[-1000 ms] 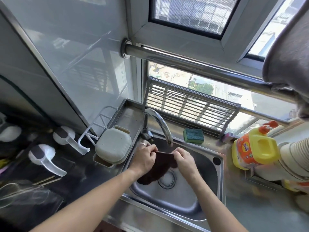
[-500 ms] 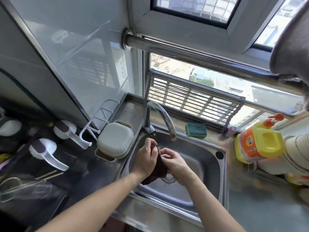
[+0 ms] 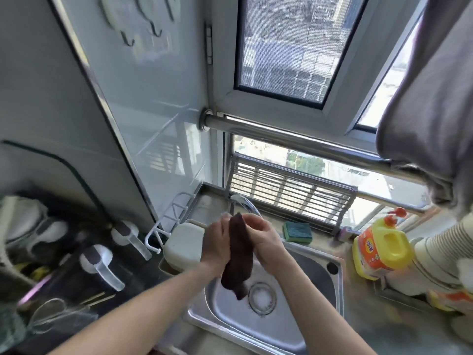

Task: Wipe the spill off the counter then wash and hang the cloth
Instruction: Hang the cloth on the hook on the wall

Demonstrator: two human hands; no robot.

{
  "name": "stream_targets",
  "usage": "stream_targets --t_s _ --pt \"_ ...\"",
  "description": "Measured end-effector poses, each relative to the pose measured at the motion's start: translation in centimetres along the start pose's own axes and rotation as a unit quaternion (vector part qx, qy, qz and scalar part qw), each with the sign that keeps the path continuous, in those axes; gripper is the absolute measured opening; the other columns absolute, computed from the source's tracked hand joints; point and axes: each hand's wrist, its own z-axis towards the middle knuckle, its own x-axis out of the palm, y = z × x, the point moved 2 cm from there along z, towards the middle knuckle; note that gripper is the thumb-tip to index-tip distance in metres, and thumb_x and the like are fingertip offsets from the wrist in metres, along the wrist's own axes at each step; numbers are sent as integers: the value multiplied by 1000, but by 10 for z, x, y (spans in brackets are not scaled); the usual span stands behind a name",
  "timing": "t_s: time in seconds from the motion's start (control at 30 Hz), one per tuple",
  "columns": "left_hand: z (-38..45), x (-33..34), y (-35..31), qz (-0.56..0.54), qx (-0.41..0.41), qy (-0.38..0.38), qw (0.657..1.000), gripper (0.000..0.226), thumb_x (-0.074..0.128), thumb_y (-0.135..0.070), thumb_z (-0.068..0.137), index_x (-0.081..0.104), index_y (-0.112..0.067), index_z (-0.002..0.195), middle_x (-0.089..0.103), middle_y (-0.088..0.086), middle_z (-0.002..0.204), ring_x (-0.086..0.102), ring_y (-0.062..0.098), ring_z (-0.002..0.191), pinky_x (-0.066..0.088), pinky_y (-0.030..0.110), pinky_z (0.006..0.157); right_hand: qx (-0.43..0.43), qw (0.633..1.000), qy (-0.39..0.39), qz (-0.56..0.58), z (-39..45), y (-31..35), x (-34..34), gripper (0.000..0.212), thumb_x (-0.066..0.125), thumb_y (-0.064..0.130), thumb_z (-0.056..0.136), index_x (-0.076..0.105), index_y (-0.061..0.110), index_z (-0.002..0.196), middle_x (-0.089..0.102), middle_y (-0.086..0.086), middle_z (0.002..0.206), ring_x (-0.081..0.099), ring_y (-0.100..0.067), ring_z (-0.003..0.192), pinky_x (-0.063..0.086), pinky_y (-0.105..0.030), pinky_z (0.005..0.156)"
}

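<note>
A dark brown cloth (image 3: pixel 239 257) hangs bunched into a long roll above the steel sink (image 3: pixel 304 316). My left hand (image 3: pixel 215 244) grips its left side and my right hand (image 3: pixel 263 239) pinches its upper end from the right. The cloth's lower tip dangles just left of the drain (image 3: pixel 262 298). The curved tap (image 3: pixel 243 203) shows partly behind my hands. A steel rail (image 3: pixel 294 139) runs across the window above the sink.
A green sponge (image 3: pixel 298 231) lies behind the sink. A yellow detergent bottle (image 3: pixel 381 247) stands at the right. A white lidded box (image 3: pixel 183 244) sits left of the sink. A grey cloth (image 3: pixel 432 103) drapes from the rail's right end. Two hooks (image 3: pixel 142 34) are on the wall.
Both hands have lifted the cloth from low in the sink to up by the tap, bunching it from a spread sheet into a hanging roll. The view has tilted upward.
</note>
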Motion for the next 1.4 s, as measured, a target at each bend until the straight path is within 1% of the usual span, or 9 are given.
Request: stream_targets --t_s 0.17,0.33,0.43,0.6,0.83,1.03,1.2,1.33,1.4 --pt "37 -37 -60 41 40 -132 990 31 32 -29 105 48 -20 80 58 3 77 54 24 74 38 36 67 -82 995 -52 -22 17 59 45 9 73 4 90 75 2 98 75 -13 86 71 -19 75 58 -28 69" --pt "54 -64 -110 24 107 -222 969 27 35 -24 107 46 -14 85 52 3 84 49 22 80 39 35 72 -120 984 -109 -71 41 96 80 8 76 12 87 81 17 91 79 -8 89 75 -24 87 61 -38 83" --pt "61 -78 -130 23 133 -251 958 31 32 -29 105 50 -7 93 54 9 91 48 21 83 38 29 75 -132 984 -102 -65 53 116 106 7 76 15 88 81 16 91 79 -12 90 75 -31 90 61 -43 85" --pt "78 -113 -147 17 158 -265 951 35 34 -35 98 50 -5 107 55 12 105 50 27 98 44 42 87 -178 972 -119 -94 73 152 149 6 77 14 86 82 18 86 79 -6 82 75 -20 78 62 -39 79" --pt "102 -160 -194 36 186 -312 931 17 43 -23 99 46 -9 109 49 6 108 46 20 96 42 37 80 -214 960 -101 -148 91 210 210 9 76 18 86 81 19 93 79 3 83 76 -13 82 62 -34 82" --pt "122 -187 -215 57 182 -369 910 22 39 -25 104 48 -7 114 53 13 114 50 25 95 32 25 74 -273 925 -146 -221 106 244 251 12 77 21 83 83 24 93 78 12 81 72 -1 77 59 -22 79" --pt "122 -191 -221 9 158 -373 914 35 24 -46 101 41 -18 111 56 10 109 57 31 88 44 38 67 -281 895 -144 -316 117 255 266 11 72 28 81 82 29 84 76 12 76 70 -5 74 55 -22 70" --pt "120 -191 -218 17 168 -389 906 35 22 -45 100 42 -17 106 55 8 103 57 29 81 46 40 64 -299 848 -122 -419 118 261 269 15 67 18 83 81 21 81 75 4 73 67 -11 71 47 -17 59" --pt "120 -190 -216 17 175 -395 902 31 24 -40 102 43 -16 105 55 6 100 57 26 79 46 40 65 -326 799 -89 -497 116 264 274 19 61 14 83 79 17 79 73 -1 73 66 -17 69 55 -27 61"
